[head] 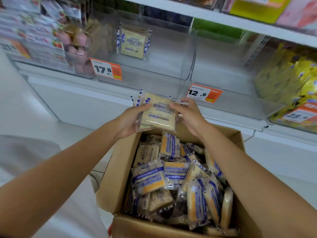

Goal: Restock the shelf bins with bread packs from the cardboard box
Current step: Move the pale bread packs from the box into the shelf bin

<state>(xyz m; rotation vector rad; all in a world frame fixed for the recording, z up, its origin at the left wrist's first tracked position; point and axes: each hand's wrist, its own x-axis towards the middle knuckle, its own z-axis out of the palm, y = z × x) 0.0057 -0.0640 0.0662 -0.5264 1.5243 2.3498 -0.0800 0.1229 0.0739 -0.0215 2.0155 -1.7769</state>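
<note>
Shop aisle, white floor [283,162], clear bin [154,71] ahead. Left hand [132,121] and right hand [187,115] grip packs [158,114] by the sides over box [118,169]; label upright, top toward bin.

— Any prices you can read?
— Three orange-and-white tags on the fronts of the shelf bins [171,73]. Beyond the cardboard box [118,169] and to its left, the left price tag [106,69] reads 17.8. Straight beyond the box, the middle price tag [203,93] reads 12.8. Far right of the box, the blurred right price tag [300,115] starts 25.
— And the packaging?
— The bread pack [158,114] just above the box's far edge reads 藜麦吐司面包. Its smaller print is illegible.
</note>
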